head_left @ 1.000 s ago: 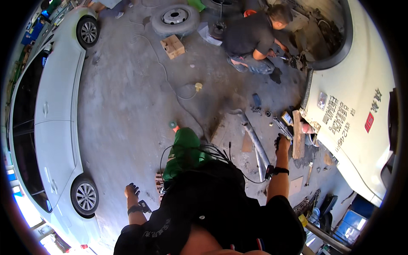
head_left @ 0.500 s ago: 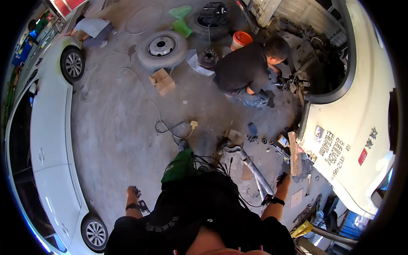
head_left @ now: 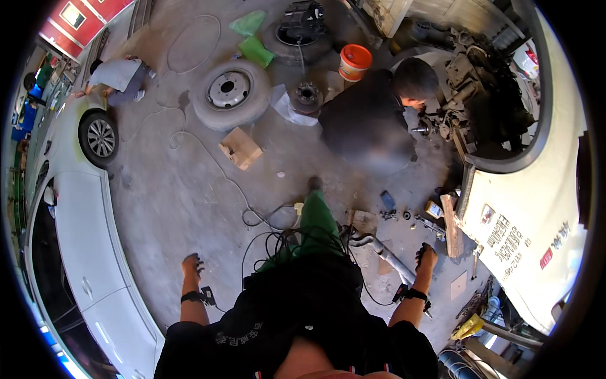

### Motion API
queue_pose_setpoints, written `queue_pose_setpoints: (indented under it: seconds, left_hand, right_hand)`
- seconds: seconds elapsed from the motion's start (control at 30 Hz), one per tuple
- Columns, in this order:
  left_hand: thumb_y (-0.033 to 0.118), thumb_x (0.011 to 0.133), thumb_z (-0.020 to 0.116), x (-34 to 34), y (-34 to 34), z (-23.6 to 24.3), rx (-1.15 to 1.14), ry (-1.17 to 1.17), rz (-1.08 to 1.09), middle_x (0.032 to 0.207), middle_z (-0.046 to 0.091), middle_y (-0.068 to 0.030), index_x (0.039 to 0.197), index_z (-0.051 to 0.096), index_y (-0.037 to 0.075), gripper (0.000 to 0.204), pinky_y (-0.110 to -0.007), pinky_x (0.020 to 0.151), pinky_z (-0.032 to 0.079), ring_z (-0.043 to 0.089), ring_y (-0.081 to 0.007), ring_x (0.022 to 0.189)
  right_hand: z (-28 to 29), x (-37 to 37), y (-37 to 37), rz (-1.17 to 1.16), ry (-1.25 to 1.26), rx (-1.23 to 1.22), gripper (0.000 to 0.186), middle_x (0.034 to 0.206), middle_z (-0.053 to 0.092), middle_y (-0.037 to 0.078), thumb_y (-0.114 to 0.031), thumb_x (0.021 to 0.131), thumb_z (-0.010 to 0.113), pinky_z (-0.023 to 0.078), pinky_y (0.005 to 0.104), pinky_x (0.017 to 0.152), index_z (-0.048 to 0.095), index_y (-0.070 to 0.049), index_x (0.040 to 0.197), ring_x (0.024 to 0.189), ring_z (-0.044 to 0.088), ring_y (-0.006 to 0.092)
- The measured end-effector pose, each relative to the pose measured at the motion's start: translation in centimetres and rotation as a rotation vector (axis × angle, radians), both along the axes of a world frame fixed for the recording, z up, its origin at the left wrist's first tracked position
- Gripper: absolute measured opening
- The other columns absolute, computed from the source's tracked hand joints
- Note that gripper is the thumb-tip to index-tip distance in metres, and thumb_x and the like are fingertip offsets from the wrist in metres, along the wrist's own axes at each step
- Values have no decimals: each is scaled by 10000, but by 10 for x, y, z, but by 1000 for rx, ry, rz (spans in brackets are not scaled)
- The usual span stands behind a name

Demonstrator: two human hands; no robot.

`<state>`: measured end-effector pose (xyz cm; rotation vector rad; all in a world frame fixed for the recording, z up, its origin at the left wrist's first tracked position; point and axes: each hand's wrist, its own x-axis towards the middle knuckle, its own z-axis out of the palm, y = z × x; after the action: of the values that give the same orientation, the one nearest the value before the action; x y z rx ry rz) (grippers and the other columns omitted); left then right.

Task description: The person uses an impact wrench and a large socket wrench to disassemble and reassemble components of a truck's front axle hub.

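My left hand hangs beside my body at the lower left, open with fingers slightly bent, nearest the white car. My right hand hangs at the right, its fingers loosely curved and apart, with nothing visible in it. Near it are a grey metal pipe, a wooden block and small tools on the floor. Black cables loop at my waist. My green-trousered leg is stretched forward toward a yellow plug and its cable.
A crouching co-worker faces the dismantled wheel well of a cream van. Ahead lie a tyre, hub, orange-lidded bucket, cardboard box and long cable. Another person crouches by the car.
The scene has shifted down in view as I step forward and my legs alternate. Both arms still hang. More of the far person, red wall and van's wheel well has come into view.
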<state>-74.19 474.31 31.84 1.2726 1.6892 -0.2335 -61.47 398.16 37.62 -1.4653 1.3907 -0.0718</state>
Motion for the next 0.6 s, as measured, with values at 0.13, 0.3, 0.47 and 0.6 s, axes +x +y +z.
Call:
queue_pose_setpoints:
  seconds: [0.13, 0.3, 0.47, 0.6]
  left_hand:
    - [207, 870, 447, 15, 13, -27, -50, 119, 200, 791, 575, -65, 943, 581, 118, 177, -383, 562, 454, 593, -235, 684]
    - [214, 841, 412, 69, -19, -14, -41, -34, 187, 678, 537, -88, 914, 537, 124, 171, -430, 556, 430, 551, -291, 593]
    - [185, 838, 413, 267, -28, 25, -71, 159, 401, 979, 543, -102, 1088, 544, 110, 292, -425, 702, 426, 565, -256, 861]
    - [234, 852, 427, 409, -15, 50, 39, 125, 267, 1030, 571, -84, 1110, 537, 123, 302, -378, 697, 433, 572, -242, 891]
  right_hand:
    - [-14, 131, 26, 75, -12, 37, 163, 517, 453, 11, -179, 812, 572, 292, 240, 333, 549, -70, 694, 374, 404, 105]
    - [-24, 355, 55, 444, -61, 139, 165, 544, 454, -11, -195, 832, 593, 305, 227, 373, 600, -44, 766, 400, 409, 86]
    - [3, 574, 116, 969, -42, 172, 247, 590, 524, 3, -250, 831, 614, 357, 250, 474, 637, -7, 794, 508, 461, 80]
    - [21, 691, 161, 1203, -118, 112, 265, 610, 522, 13, -253, 853, 613, 375, 270, 521, 618, 6, 794, 563, 469, 86]
